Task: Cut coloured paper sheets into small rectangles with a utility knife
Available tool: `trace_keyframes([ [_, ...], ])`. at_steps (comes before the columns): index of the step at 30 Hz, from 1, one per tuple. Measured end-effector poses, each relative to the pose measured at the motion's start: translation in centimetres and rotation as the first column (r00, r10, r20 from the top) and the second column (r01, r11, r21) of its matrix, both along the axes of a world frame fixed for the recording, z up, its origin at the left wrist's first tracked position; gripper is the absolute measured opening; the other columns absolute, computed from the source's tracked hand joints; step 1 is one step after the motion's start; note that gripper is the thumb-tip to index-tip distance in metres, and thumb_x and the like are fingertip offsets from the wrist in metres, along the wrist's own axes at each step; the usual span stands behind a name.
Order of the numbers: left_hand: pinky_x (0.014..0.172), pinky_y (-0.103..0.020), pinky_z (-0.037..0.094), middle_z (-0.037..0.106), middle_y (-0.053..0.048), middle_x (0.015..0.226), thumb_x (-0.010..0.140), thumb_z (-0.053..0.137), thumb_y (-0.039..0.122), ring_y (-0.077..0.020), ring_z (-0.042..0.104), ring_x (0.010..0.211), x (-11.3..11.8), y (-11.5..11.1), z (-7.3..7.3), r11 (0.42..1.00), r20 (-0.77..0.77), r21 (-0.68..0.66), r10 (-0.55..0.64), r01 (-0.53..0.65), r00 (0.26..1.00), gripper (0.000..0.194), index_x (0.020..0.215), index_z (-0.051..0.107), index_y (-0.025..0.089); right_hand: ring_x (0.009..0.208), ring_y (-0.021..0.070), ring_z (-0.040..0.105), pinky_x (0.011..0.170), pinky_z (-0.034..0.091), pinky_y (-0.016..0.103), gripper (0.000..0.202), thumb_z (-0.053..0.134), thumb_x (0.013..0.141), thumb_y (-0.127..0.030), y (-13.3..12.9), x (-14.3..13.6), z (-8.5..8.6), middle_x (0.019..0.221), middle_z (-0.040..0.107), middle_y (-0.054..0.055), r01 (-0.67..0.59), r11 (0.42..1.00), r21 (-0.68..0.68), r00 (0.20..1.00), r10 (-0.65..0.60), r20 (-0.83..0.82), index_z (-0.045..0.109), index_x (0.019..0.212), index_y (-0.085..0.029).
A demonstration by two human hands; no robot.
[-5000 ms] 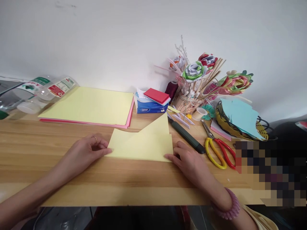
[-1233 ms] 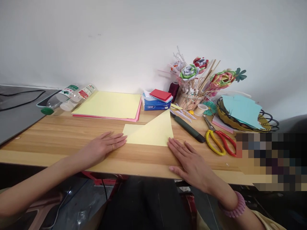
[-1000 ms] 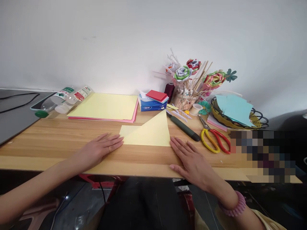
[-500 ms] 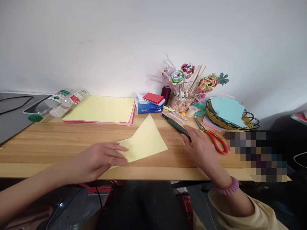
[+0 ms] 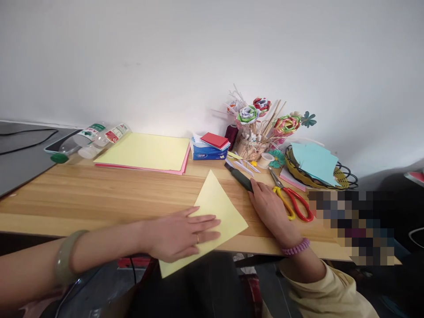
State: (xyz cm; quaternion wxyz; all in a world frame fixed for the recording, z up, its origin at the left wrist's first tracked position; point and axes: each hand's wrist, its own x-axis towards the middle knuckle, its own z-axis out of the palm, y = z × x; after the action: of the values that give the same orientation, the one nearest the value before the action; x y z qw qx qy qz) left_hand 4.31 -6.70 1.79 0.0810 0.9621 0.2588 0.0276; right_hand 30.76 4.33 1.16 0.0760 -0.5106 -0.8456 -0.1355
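Note:
A pale yellow sheet of paper (image 5: 228, 221) lies turned cornerwise at the table's front, its lower corner hanging past the edge. Flat on it, fingers spread, rests my left hand (image 5: 185, 234), wearing a ring, with a bangle on the forearm. My right hand (image 5: 268, 207) is closed around the near end of a dark green utility knife (image 5: 240, 177), whose far end points toward the tissue pack. Right of that hand lie scissors (image 5: 294, 203) with one red and one yellow handle.
Behind are a stack of coloured paper (image 5: 145, 152), a blue tissue pack (image 5: 208, 153) topped with red cards, and a pot of paper flowers (image 5: 250, 148). A basket (image 5: 293, 170) holds light blue paper. Plastic bottles (image 5: 89, 137) lie at left near a grey surface (image 5: 23, 163).
My left hand has moved right and nearer, further onto the yellow sheet, which has shifted toward me. My right hand has slid slightly along the knife. The view has shifted slightly.

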Motion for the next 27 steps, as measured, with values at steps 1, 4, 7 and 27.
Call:
trace_keyframes([
  [1,0.113,-0.043,0.015,0.023,-0.01,0.152,0.098,0.029,0.037,-0.0202,0.017,0.141,0.6,-0.5,0.0,0.999,-0.008,-0.006,0.033,-0.033,0.999,0.051,0.145,0.022,0.02,0.095,0.0286,0.06,0.074,0.049,0.04,0.04,0.031,0.092,-0.02,-0.1,0.0,0.0,0.105,0.062,0.02,0.0,1.0,0.01,1.0,0.0,-0.015,0.045,0.126,-0.007],
  [4,0.11,-0.049,0.019,0.019,-0.015,0.152,0.098,0.027,0.044,-0.0263,0.016,0.141,1.9,-0.9,-0.2,0.984,-0.04,-0.019,0.176,-0.177,0.984,0.055,0.146,0.022,0.017,0.093,0.0297,0.06,0.072,0.049,0.042,0.044,0.027,0.093,-0.024,-1.0,0.2,0.2,0.104,0.061,0.02,0.004,0.999,0.039,0.997,-0.001,-0.079,0.042,0.131,-0.008],
  [7,0.107,-0.054,0.02,0.023,-0.014,0.152,0.099,0.022,0.044,-0.0287,0.024,0.138,2.3,0.3,-0.2,0.956,-0.049,-0.015,0.291,-0.292,0.956,0.051,0.145,0.024,0.023,0.09,0.0298,0.061,0.07,0.05,0.043,0.048,0.025,0.094,-0.027,-2.4,0.8,0.5,0.106,0.059,0.019,0.023,0.998,0.052,0.985,-0.013,-0.17,0.034,0.137,-0.009],
  [27,0.103,-0.067,0.019,0.011,-0.026,0.15,0.097,0.024,0.041,-0.041,0.008,0.139,9.2,6.1,-1.2,0.697,-0.124,0.0,0.712,-0.717,0.692,0.059,0.145,0.022,0.006,0.11,0.0193,0.059,0.079,0.054,0.025,0.054,0.038,0.094,-0.033,-13.3,7.2,-0.9,0.127,0.056,0.007,-0.124,0.981,-0.152,0.879,0.038,-0.475,0.023,0.145,-0.032],
])
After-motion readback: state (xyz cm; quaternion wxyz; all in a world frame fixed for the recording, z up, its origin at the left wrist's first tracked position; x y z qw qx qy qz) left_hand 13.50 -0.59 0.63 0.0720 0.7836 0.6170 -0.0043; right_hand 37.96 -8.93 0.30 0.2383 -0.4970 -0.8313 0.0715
